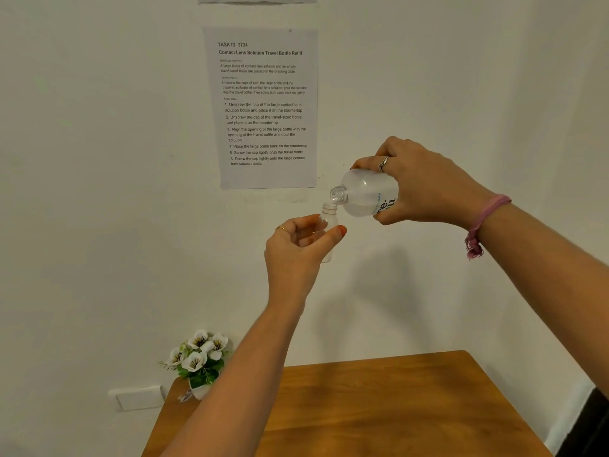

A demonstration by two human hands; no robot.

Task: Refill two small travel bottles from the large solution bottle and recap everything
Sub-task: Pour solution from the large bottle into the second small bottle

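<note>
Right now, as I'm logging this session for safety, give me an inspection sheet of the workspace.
Surface: wooden table, bare where visible.
Job's things: large solution bottle, uncapped, tilted, mouth over the open small travel bottle; both held in the air. Caps: nothing seen.
Clutter: potted white flowers at the table's far left corner.
Grippers: left hand holds the small bottle; right hand grips the large one.
Cables: nothing seen.
Surroundings: white wall, instruction sheet, wall plate.

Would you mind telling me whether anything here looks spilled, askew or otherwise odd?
No spill shows. The right hand tips the uncapped large bottle over the small bottle held by the left hand, high above the table. No caps are in view.
</note>
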